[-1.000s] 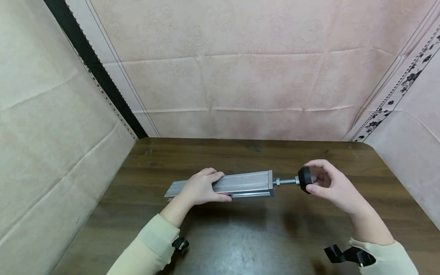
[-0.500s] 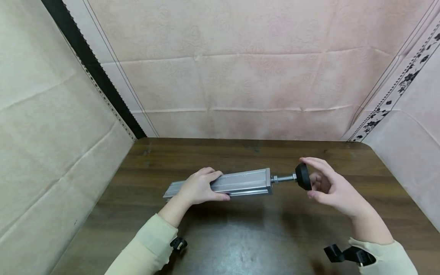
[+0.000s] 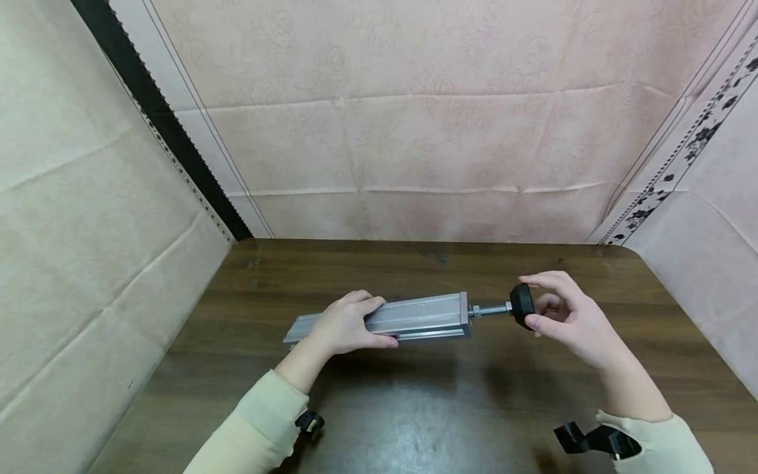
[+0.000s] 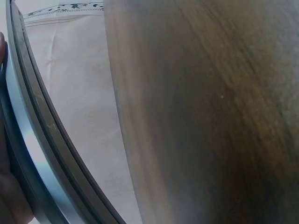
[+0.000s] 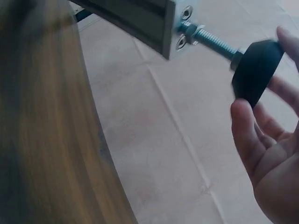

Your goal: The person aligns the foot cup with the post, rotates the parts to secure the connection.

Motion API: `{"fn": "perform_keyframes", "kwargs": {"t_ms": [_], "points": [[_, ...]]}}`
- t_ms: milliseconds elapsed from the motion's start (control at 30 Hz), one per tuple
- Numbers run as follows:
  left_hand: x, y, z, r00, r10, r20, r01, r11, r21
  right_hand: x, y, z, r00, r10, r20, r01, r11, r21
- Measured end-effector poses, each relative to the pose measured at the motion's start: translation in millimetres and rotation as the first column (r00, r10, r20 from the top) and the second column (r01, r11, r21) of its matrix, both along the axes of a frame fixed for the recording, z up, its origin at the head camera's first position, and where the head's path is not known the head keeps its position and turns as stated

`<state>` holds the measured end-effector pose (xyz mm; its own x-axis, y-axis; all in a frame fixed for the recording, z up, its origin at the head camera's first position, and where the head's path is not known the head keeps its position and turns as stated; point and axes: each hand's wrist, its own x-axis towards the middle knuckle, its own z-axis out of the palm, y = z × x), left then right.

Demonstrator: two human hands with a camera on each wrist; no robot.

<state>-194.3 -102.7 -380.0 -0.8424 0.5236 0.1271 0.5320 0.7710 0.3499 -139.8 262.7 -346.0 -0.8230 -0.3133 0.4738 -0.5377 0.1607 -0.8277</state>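
Note:
My left hand (image 3: 353,324) grips a silver aluminium profile (image 3: 423,315) round its middle, thumb on the near side, and holds it above the wooden table. From the profile's right end a threaded rod (image 5: 217,41) with nuts sticks out, and it carries a black levelling foot (image 3: 522,306). My right hand (image 3: 568,322) pinches that foot's rim between thumb and forefinger; the other fingers curl behind it. In the right wrist view the end plate (image 5: 176,28) shows two screws beside the rod. Only the profile's grooved side (image 4: 46,126) and part of the left hand appear in the left wrist view.
Below the hands lies a brown wooden table (image 3: 391,408) with a rounded far right corner. Pale patterned cloth (image 3: 403,145) hangs behind it and along both sides. A black camera mount (image 3: 598,440) sits on the right wrist, and another (image 3: 310,421) on the left.
Half a second ago the right thumb stood off the foot; now it presses on the rim again. The profile's right end rose slightly, then dipped a little. The left hand keeps its grip.

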Motion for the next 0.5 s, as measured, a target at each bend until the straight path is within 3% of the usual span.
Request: {"fn": "perform_keyframes", "kwargs": {"t_ms": [100,200,333,400,500], "points": [[0.1,0.7,0.3,1.000,0.001,-0.002,-0.001,1.000,-0.001,0.2,0.5,0.6,1.000,0.002,-0.016,-0.002,1.000,0.009],[0.0,0.9,-0.2,1.000,-0.001,-0.007,0.001,1.000,0.003,-1.0,3.1,-0.5,0.991,0.116,-0.060,-0.118,0.993,-0.021],[-0.8,0.5,-0.6,1.000,-0.009,-0.026,0.010,1.000,0.020,-1.6,7.7,-1.6,0.961,0.268,-0.062,-0.271,0.962,-0.039],[-0.9,0.2,0.0,0.999,-0.011,-0.034,0.012,1.000,0.023,-0.2,8.9,-0.6,0.966,0.259,-0.021,-0.259,0.966,-0.021],[-1.0,0.4,0.0,0.999,-0.009,-0.034,0.009,1.000,0.016,2.1,9.1,0.6,0.983,0.183,0.007,-0.183,0.983,0.002]]}}
